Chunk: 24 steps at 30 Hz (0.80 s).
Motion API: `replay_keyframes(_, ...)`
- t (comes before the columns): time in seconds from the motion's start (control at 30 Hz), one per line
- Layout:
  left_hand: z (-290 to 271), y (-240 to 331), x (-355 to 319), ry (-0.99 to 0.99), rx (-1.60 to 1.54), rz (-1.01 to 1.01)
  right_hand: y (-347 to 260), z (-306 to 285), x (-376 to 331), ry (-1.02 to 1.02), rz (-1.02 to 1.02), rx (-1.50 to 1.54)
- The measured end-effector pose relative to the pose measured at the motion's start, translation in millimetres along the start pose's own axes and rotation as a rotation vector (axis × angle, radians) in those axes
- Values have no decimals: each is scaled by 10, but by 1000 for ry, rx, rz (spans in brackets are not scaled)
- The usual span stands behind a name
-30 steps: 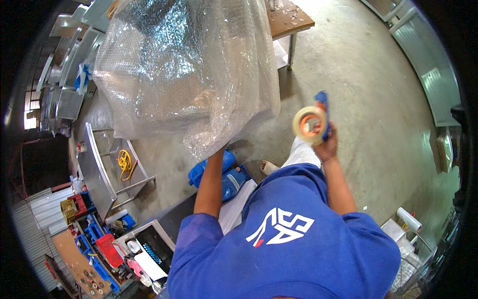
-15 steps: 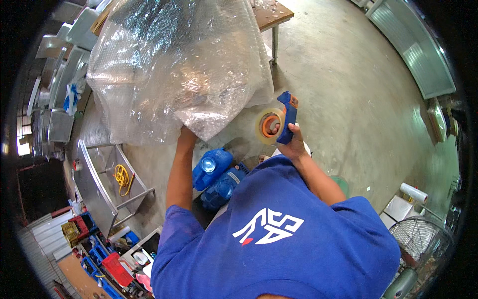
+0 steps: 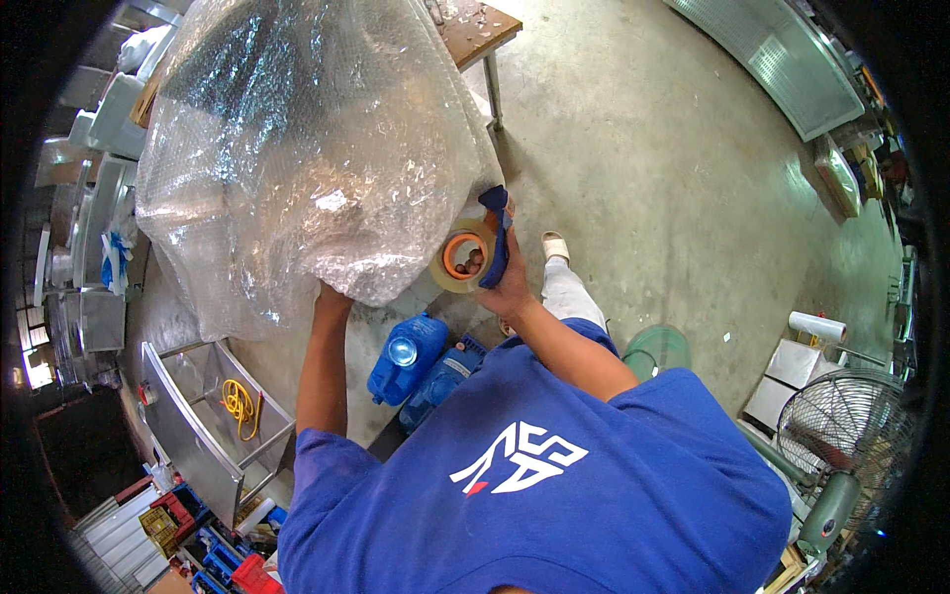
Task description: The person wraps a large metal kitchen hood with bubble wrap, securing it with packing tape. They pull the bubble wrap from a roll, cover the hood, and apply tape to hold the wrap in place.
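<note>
A large sheet of clear bubble wrap [image 3: 297,178] drapes over a bulky shape whose details I cannot make out. My left hand [image 3: 333,298] reaches the near lower edge of the wrap, where a fold covers its fingers. In my right hand [image 3: 511,281] is a blue and orange tape dispenser [image 3: 500,253] carrying a roll of clear tape [image 3: 442,265]. My fingertips show through the roll's orange core. The roll sits close beside the right lower part of the wrap; whether they touch, I cannot tell.
Two blue jugs [image 3: 407,358] stand on the floor near my legs. A brown table [image 3: 480,35] juts out beyond the wrap. At left lies a metal frame with a yellow cord [image 3: 238,404]. A green stool [image 3: 657,350] and a fan [image 3: 836,426] are at right.
My right hand has brought the tape dispenser left, close to the wrap. My left hand stays at the wrap's lower edge. The whole view has shifted, and my foot now shows.
</note>
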<state>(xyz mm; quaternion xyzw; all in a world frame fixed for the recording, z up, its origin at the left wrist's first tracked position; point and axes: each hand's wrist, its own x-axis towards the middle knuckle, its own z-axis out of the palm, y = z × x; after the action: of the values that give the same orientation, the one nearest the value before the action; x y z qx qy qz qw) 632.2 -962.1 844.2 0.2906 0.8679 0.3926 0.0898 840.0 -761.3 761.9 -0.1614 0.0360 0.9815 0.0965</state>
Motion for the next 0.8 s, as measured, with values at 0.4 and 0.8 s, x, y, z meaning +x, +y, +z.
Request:
replay_keyframes(0.4, -420, 128, 332, -102, -9, 25, 720, -318, 488, -265, 42, 44)
replay_keyframes(0.8, -338, 180, 528, -127, -7, 14, 1970, -133, 806, -108, 228, 206)
